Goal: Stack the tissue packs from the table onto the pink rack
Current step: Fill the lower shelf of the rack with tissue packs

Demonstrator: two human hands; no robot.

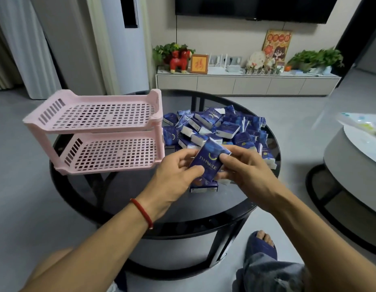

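Note:
A dark blue tissue pack (208, 160) marked TWINKLE is held above the table between both hands. My left hand (174, 178) pinches its left edge with thumb and fingers; my right hand (246, 171) grips its right side. More blue packs (204, 186) sit under the hands. A heap of several blue tissue packs (216, 127) lies on the round black glass table (140, 190), behind the hands. The pink two-tier rack (102, 131) stands on the table's left part, both perforated shelves bare.
A second round table (351, 161) with a white plate stands at the right. A low white cabinet (246, 83) with plants and ornaments lines the far wall. My slippered foot (261, 245) shows below the table's front edge.

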